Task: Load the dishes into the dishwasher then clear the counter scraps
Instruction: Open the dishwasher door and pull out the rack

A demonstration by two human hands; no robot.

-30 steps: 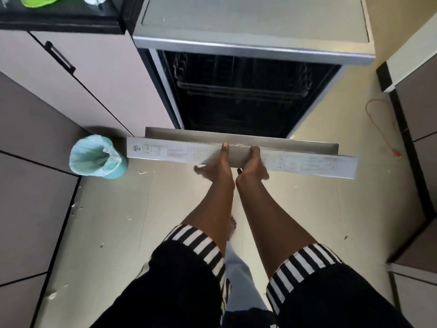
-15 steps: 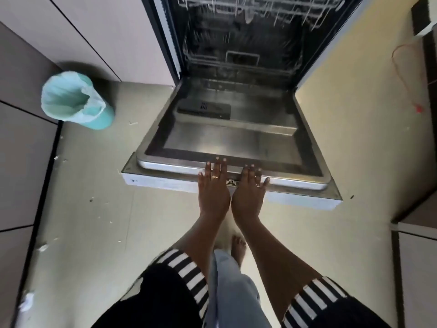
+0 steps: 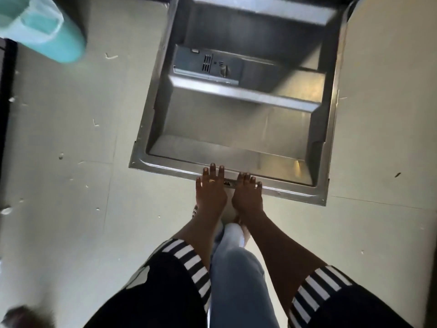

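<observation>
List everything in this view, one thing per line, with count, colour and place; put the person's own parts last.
dishwasher door: one, steel grey, folded down open, centre to top right
detergent dispenser: one, grey, on the door's inner face, far half
bin: one, teal with a pale liner, on the floor at top left
scraps: several, white, scattered on the floor left of the door
floor: one, pale cream, all around the door
sleeves: two, black with white-striped cuffs, bottom
trouser leg: one, light blue, between the forearms
left hand: one, ringed, fingers flat on the door's near rim
right hand: one, ringed, beside it on the same rim
</observation>
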